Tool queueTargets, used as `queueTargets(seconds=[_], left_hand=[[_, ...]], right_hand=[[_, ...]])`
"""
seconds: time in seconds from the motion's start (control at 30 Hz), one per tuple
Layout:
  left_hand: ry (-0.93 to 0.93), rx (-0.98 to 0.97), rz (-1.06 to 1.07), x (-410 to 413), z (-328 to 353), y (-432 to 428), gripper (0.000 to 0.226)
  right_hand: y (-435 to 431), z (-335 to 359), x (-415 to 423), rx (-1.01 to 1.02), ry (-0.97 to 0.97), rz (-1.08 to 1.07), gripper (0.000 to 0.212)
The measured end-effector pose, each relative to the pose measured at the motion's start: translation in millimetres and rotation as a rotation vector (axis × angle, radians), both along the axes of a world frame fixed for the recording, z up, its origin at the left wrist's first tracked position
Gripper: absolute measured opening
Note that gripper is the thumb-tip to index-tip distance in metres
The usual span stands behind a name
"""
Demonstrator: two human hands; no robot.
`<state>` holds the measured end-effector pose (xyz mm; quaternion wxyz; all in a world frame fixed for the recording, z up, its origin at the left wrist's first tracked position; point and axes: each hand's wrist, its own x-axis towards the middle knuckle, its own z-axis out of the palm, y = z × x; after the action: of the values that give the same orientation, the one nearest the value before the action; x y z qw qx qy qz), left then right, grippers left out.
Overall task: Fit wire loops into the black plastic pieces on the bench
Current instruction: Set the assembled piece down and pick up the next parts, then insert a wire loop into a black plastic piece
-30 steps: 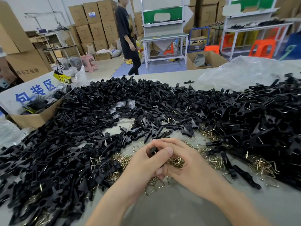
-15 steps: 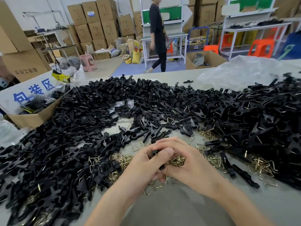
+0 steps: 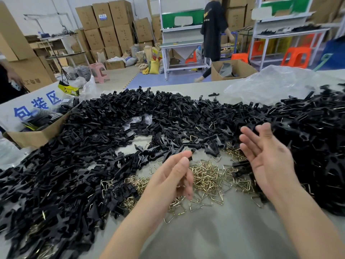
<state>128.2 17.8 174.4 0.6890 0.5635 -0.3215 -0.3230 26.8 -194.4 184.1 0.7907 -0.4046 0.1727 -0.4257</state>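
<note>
- Head view: I see both hands raised over the grey bench (image 3: pixel 214 238), apart from each other.
- The left hand (image 3: pixel 168 178) hangs above the wire loops (image 3: pixel 207 178), its fingers loosely extended and blurred. It seems to hold nothing, though a black speck at its fingertips may be a piece or only the heap behind.
- The right hand (image 3: pixel 268 161) is turned palm-up with fingers spread and straight. It is empty, over the near edge of the right-hand heap.
- The wire loops are brass-coloured and triangular. They lie in a loose tangle on the bench, below and between the hands.
- The black plastic pieces (image 3: pixel 93 146) are heaped in a wide arc around the loops: left, behind and right. Some pieces on the right show a wire fitted in them.
- An open cardboard box (image 3: pixel 37 137) sits at the bench's left edge against the heap, and a crumpled clear plastic bag (image 3: pixel 276 85) lies far right.
- Beyond the bench, a person in black (image 3: pixel 212 28) is mid-stride by a white workstation (image 3: pixel 182 43), with stacked cartons (image 3: pixel 110 25) to the left.
</note>
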Motion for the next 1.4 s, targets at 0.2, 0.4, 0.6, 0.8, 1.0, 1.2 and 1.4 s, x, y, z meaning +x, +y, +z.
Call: queueTargets(seconds=[0.2, 0.4, 0.6, 0.8, 1.0, 1.2, 1.4], left_hand=[[-0.256, 0.077, 0.346, 9.4, 3.2, 7.8, 0.016], [-0.866, 0.650, 0.631, 92.8, 18.5, 18.6, 0.017], [-1.101, 1.241, 0.515, 182.6, 16.5, 18.5, 0.045], [-1.082, 1.429, 0.376, 204.0, 7.9, 3.6, 0.044], [-1.121, 1.436, 0.405, 201.6, 10.0, -1.4, 0.043], [-1.308, 1.490, 0.364, 195.6, 16.4, 7.1, 0.027], [-1.097, 0.729, 0.645, 141.1, 46.1, -2.3, 0.027]], right_hand=[[26.0, -10.8, 15.6, -0.119, 0.148, 0.197, 0.025], [33.3, -20.1, 19.7, -0.295, 0.237, 0.218, 0.024], [36.2, -24.8, 20.4, -0.442, 0.292, 0.217, 0.021], [36.3, -31.1, 23.3, -0.507, 0.317, 0.223, 0.022], [34.0, -32.4, 24.1, -0.515, 0.314, 0.219, 0.023], [36.8, -32.2, 22.7, -0.552, 0.320, 0.216, 0.023], [41.9, -27.2, 21.9, -0.558, 0.312, 0.242, 0.023]])
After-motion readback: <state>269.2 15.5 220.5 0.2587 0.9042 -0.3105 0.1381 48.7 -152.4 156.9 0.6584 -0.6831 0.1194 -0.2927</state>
